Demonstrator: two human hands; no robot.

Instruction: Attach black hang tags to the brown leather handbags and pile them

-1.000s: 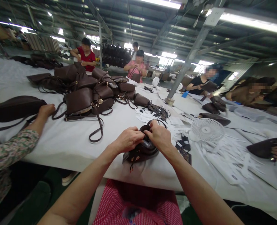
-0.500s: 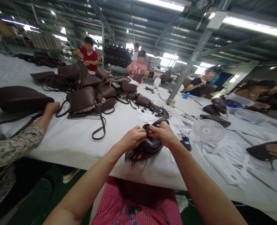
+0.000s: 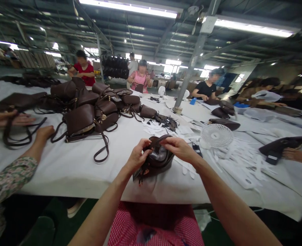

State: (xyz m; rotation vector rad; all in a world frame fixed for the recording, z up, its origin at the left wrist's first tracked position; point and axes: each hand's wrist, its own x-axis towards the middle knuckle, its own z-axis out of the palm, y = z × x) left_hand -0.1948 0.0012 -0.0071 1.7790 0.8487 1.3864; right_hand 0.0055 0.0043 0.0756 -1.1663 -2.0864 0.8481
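Note:
A dark brown handbag (image 3: 161, 168) stands on the white-covered table in front of me, its top opening towards me. My left hand (image 3: 138, 154) is closed on the left edge of that opening, thumb and fingers pinched together. At the right side, my right hand (image 3: 177, 147) pinches the bag's strap (image 3: 163, 137) close to the rim. A shiny lining shows between my hands. From the bag's left side hang a dark tag (image 3: 136, 174) and a small gold-coloured charm (image 3: 145, 172). The tips of several fingers are hidden by the bag.
Brown handbags (image 3: 80, 119) are piled at the left. A co-worker's hand (image 3: 44, 132) rests beside them. To my right stand a white fan (image 3: 216, 135) and loose white strips (image 3: 243, 164). A metal post (image 3: 189, 71) rises beyond black tags (image 3: 167, 123). Another person's hand (image 3: 295, 154) holds a bag.
My hands have moved apart, the left one leftward along the bag's rim. The left co-worker's bag lies farther back, and that person's hands are off its body. My view has shifted.

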